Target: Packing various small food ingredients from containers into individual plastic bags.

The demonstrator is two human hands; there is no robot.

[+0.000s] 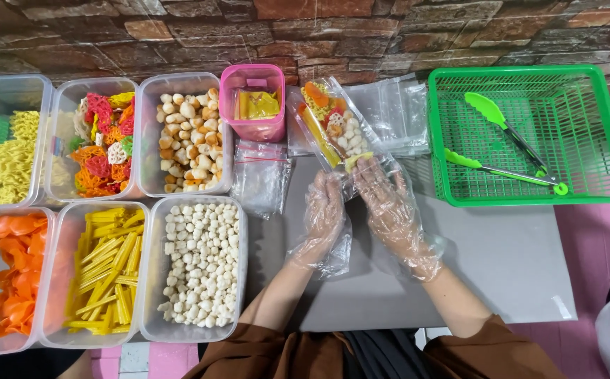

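Both gloved hands' fingers hold a filled snack bag between pink tub and green basket

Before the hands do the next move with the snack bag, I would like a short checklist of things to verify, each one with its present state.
1. Both hands gloved: ok. Left hand and right hand wear clear plastic gloves.
2. Clear bag held: ok, both hands are at its near end.
3. Bag has contents: ok, mixed orange, yellow and white pieces show inside.
4. Bag mouth closed: cannot tell, the fingers cover it.
5. Green basket ready: ok, it holds only green tongs.
6. Spare empty bags at hand: ok, a stack lies behind the held bag.
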